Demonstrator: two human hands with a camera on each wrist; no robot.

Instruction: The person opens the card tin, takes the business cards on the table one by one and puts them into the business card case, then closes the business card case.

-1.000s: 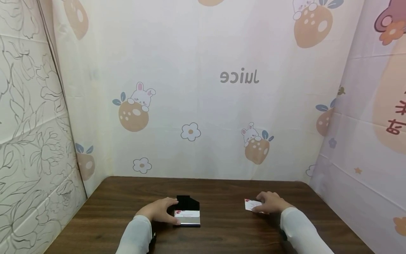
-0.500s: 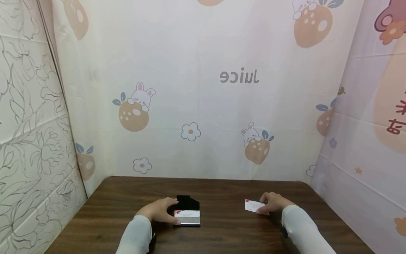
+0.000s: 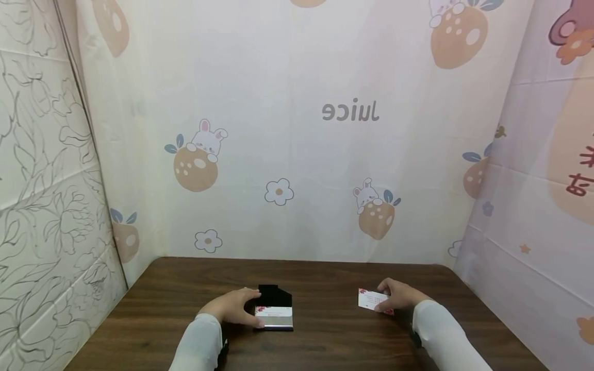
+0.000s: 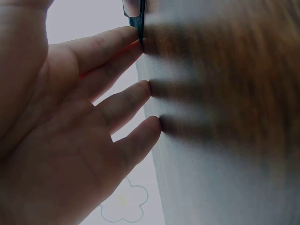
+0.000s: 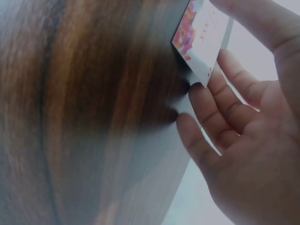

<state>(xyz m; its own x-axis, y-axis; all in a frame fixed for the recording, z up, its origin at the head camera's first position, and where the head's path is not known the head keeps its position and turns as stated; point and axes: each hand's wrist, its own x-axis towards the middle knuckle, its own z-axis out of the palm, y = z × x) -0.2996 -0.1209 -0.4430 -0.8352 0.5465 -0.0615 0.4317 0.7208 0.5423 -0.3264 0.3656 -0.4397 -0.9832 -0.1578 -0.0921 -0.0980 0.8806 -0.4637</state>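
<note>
In the head view an open business card case (image 3: 280,320), silver in front with a black lid (image 3: 274,296) tipped back, lies left of the table's middle. White cards with red print (image 3: 278,311) show inside it. My left hand (image 3: 232,307) holds the case by its left side, thumb at the front corner and index finger at the lid. The left wrist view shows its other fingertips (image 4: 152,122) down at the tabletop. My right hand (image 3: 400,296) pinches a white business card (image 3: 368,299) with red corner prints; the right wrist view shows this card (image 5: 204,35) tilted between thumb and fingers.
The dark wood table (image 3: 320,345) has rounded far corners. A printed cloth (image 3: 306,154) hangs behind it, and more patterned cloth stands along the left and right sides. Brown tabletop separates the case from the right hand.
My right fingers have shifted on the card, and more of it shows now. Its far edge has risen a little. The left hand and the case have stayed in place.
</note>
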